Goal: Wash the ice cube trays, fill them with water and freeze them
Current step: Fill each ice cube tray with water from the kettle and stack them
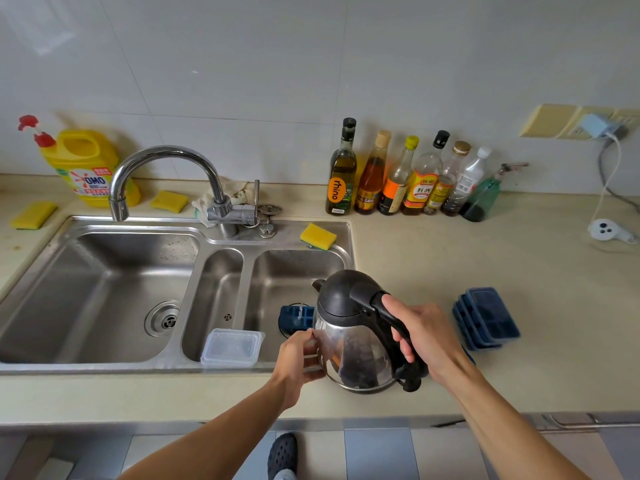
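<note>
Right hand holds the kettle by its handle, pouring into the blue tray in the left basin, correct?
No: the head view shows the blue tray lying in the right basin, not the left. The right hand does hold the kettle by its handle, pouring into it.

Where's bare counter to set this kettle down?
Bare countertop lies between the sink's right rim and the stacked blue ice cube trays, back to the bottle row. Crowded: the sink's right side, holding tray and clear container.
</note>
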